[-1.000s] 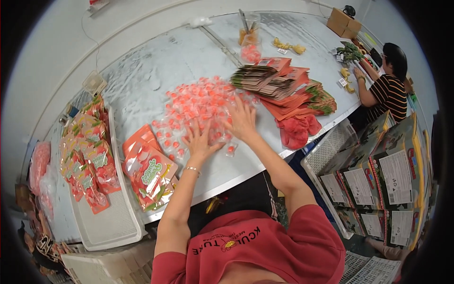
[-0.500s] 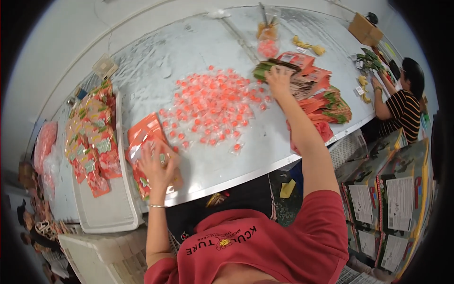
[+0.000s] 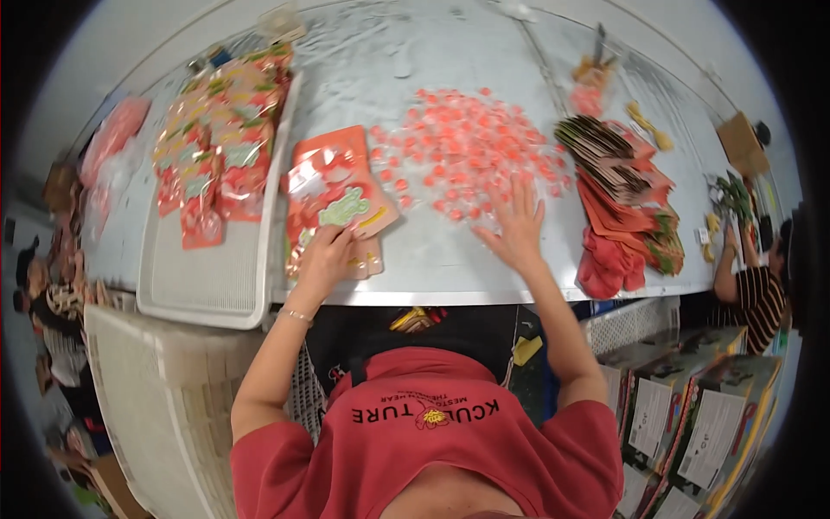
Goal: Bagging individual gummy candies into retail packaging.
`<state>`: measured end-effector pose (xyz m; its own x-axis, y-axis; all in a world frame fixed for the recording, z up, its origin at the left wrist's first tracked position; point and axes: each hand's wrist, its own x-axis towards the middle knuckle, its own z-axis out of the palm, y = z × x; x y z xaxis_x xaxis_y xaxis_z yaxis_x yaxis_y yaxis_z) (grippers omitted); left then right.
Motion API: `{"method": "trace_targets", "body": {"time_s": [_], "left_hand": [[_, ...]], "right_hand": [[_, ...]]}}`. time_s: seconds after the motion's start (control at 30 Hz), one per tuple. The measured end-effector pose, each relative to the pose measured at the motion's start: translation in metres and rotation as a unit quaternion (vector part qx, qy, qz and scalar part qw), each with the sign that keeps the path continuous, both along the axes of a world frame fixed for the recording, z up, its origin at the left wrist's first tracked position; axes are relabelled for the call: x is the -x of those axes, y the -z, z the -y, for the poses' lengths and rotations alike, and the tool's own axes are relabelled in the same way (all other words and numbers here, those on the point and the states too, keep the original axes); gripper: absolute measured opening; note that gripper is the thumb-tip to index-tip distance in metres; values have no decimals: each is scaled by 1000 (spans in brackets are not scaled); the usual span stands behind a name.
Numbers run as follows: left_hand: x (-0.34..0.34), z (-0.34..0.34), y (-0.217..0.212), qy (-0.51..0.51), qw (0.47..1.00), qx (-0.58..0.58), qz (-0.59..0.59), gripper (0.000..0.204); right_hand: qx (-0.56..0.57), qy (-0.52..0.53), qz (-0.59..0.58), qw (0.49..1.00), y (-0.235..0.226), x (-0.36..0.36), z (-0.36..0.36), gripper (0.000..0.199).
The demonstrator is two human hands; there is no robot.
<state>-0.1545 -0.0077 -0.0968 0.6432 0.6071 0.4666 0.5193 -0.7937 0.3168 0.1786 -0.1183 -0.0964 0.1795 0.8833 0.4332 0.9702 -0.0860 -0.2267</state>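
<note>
Toward the left of the table, my left hand (image 3: 324,259) has its fingers closed on the near part of a red and pink printed pouch (image 3: 346,204). This pouch lies flat, overlapping others beneath it. My right hand (image 3: 519,227) is spread with fingers apart at the near edge of a loose pile of small clear-wrapped pieces with red-orange centres (image 3: 471,143). It holds nothing that I can see. To its right lies a fanned stack of flat printed pouches (image 3: 609,169), next to a crumpled red cloth (image 3: 609,266).
A white tray (image 3: 203,290) on the left carries several filled pouches (image 3: 246,160). Stacked pale crates (image 3: 173,398) stand below it. Printed cartons (image 3: 692,415) are at the lower right. A person in a striped shirt (image 3: 752,307) works at the far right.
My right hand has left the flat pouch stack and moved left to the wrapped pieces. My left hand has gone from spread over the pouches to gripping one. The view has swung left.
</note>
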Motion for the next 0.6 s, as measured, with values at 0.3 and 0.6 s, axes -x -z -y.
{"method": "trace_targets", "body": {"time_s": [0.3,0.6], "left_hand": [[3,-12,-8,-27,993,103,-50,34],[2,-31,-3,-68,989,133,-11,21]], "right_hand": [[-49,62,5,997,16,42,-36,65],[-84,-147,-194,966,13,135,-59,46]]}}
